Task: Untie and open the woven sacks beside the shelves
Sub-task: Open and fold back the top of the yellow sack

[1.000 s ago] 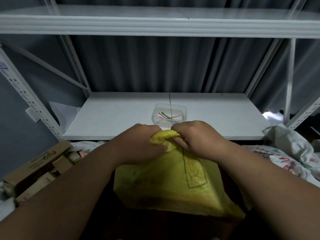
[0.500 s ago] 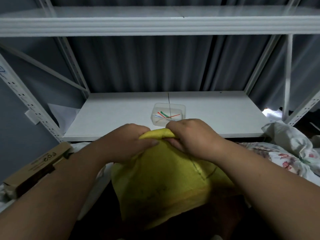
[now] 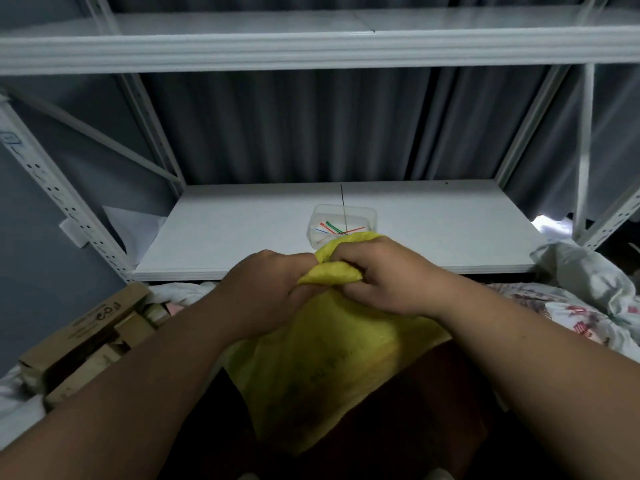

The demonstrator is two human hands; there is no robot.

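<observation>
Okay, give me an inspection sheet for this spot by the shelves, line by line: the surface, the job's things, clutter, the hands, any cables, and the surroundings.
Surface: white lower shelf, bare except for one container.
Job's things: yellow woven sack in front of the shelf, its bunched top gathered between both hands; no tie visible.
Clutter: clear plastic container on the shelf holding coloured strips; cardboard boxes at lower left; white printed sacks at right.
Hands: left hand and right hand both grip the sack's top.
Cables: nothing seen.
Surroundings: white upper shelf, perforated uprights, dark curtain behind.
</observation>
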